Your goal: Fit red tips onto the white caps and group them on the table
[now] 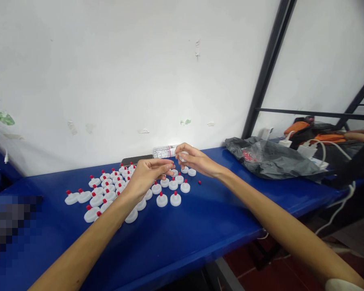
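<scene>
My right hand (197,159) is raised over the blue table, fingers curled round a white round plastic cap (183,156). Close beside it, my left hand (150,176) is closed in a pinch; what sits between its fingertips is too small to make out. Below and around both hands stand many white round caps with red tips, such as one red-tipped cap (175,199) near the front and another (71,197) at the far left. Some of them are hidden behind my left hand and forearm. A loose red tip (199,182) lies on the table to the right of the group.
Against the wall lie a clear plastic bottle (162,152) and a dark flat object (136,160). On the right, a grey plastic bag (269,163) carries a clear bag of red pieces (251,155). White chargers with cables (307,150) and a black metal post (265,72) stand nearby.
</scene>
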`<action>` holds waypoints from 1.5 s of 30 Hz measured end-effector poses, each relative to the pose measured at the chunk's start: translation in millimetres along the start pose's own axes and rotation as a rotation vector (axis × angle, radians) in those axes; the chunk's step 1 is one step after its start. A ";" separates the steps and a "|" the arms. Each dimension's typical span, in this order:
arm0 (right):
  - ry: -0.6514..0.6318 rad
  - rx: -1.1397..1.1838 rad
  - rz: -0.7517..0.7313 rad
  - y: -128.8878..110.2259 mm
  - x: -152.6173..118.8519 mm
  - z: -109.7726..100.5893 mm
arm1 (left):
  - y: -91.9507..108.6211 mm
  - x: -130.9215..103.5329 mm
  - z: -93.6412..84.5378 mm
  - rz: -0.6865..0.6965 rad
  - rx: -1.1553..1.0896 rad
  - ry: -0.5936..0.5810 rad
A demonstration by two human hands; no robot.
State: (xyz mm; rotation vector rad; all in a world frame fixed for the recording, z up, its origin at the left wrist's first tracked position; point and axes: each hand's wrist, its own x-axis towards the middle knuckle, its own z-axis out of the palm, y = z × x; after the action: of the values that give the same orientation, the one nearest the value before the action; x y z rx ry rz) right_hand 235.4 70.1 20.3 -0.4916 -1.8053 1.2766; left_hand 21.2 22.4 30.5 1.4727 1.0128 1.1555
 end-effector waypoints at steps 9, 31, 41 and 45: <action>0.149 -0.169 -0.019 3.6 0.6 19.0 | 3.4 -1.1 1.4 0.082 0.132 -0.054; 0.328 -0.324 -0.065 -0.3 -3.2 26.6 | 4.0 -1.4 2.3 0.097 0.161 0.013; 0.201 -0.154 -0.082 -3.3 -3.2 19.6 | 10.4 -2.2 1.6 0.119 0.210 0.114; 0.245 -0.194 -0.054 -1.9 -2.3 18.6 | 10.4 -0.9 -0.6 0.130 0.219 0.112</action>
State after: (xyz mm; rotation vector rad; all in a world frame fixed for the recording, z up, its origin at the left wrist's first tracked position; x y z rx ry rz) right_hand 221.9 57.1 18.9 -0.6714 -1.7292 0.9643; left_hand 20.9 19.7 40.5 1.6823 1.1647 1.2623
